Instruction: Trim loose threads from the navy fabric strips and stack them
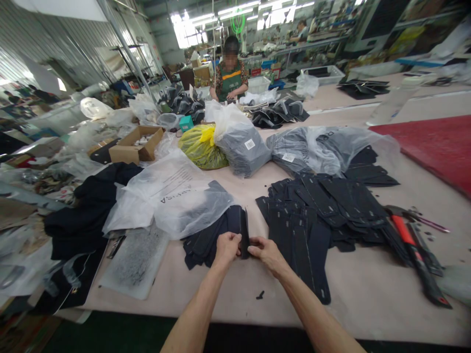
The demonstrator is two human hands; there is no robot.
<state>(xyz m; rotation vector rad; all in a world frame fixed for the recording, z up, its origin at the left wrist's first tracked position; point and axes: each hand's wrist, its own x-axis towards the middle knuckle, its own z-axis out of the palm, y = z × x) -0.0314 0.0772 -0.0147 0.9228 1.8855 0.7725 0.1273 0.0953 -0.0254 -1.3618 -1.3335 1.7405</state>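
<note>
In the head view, a dark strip (245,235) is held over the bench (224,311), its left edge pinched by the fingers of the left hand (228,249) and its right edge, seemingly, by those of the right hand (267,252). It might be creased or lost if pulled unevenly. Pieces could be mixed, as one pile (204,242) lies just left of the strip and another (294,215) near its right; the former could be dragged if the white bag (184,196) over it were tugged. Beyond the strip, small pale items (145,139) are held in a carton (124,155) and dark goods in a clear bag (239,144); the yellow bag's (202,147) contents cannot be told.
</note>
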